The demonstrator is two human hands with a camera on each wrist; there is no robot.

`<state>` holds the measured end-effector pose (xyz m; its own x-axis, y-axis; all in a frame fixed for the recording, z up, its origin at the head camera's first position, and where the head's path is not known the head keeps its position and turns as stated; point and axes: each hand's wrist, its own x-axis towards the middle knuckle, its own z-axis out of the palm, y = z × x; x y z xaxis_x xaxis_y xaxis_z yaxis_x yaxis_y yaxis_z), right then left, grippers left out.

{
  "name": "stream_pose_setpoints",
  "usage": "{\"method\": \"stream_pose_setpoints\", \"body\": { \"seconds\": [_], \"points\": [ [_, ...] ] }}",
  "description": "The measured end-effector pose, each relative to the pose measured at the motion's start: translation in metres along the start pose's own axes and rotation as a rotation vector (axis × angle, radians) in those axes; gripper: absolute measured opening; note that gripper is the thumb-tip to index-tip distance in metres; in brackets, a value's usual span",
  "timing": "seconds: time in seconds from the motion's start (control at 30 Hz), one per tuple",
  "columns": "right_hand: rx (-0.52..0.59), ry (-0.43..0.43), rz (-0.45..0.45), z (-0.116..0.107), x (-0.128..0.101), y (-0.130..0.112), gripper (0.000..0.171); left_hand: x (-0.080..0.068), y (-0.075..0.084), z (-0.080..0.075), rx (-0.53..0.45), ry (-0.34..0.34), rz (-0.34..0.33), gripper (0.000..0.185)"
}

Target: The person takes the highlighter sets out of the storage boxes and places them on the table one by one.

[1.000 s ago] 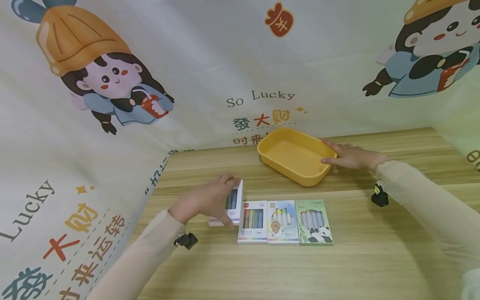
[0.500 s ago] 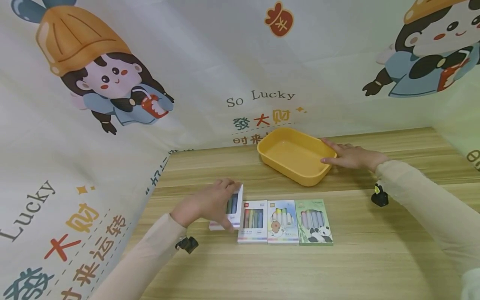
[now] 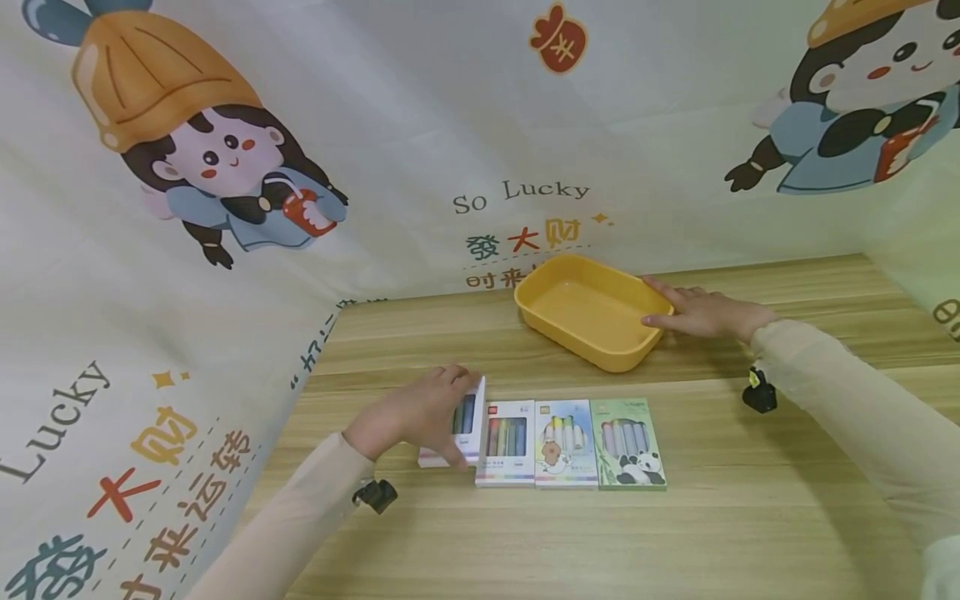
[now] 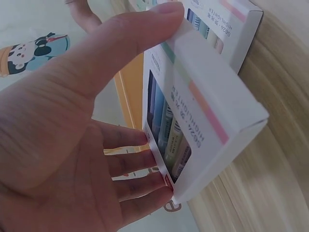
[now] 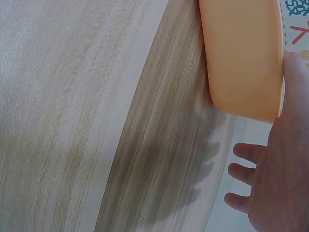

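White highlighter box (image 3: 468, 421) is clamped in my left grip (image 3: 416, 412), tilted; lift it squarely. Right grip (image 3: 701, 312), fingers apart, steadies the yellow tray (image 3: 588, 312) beside it.

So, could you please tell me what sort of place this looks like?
Probably a staged tabletop set rather than a home: a wooden table closed in by cartoon-printed cloth, with boxes of highlighters in a row and a yellow tray.
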<state>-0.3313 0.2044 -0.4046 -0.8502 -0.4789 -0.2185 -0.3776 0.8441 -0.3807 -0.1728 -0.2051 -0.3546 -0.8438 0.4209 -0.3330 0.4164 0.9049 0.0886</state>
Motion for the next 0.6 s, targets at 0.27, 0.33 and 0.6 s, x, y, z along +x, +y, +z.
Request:
{"method": "stream_pose_setpoints", "body": {
  "seconds": [0.27, 0.33, 0.6],
  "points": [
    [-0.007, -0.003, 0.008, 0.0, 0.0, -0.001, 0.087, 0.001, -0.001, 0.004, -0.001, -0.009, -0.016, 0.125],
    [-0.008, -0.005, 0.009, 0.0, 0.0, -0.001, 0.087, 0.001, -0.002, 0.006, 0.004, -0.008, -0.017, 0.125],
    [-0.005, -0.006, 0.006, 0.0, 0.0, -0.001, 0.087, 0.001, -0.006, 0.014, 0.001, -0.018, -0.014, 0.127]
  ]
}}
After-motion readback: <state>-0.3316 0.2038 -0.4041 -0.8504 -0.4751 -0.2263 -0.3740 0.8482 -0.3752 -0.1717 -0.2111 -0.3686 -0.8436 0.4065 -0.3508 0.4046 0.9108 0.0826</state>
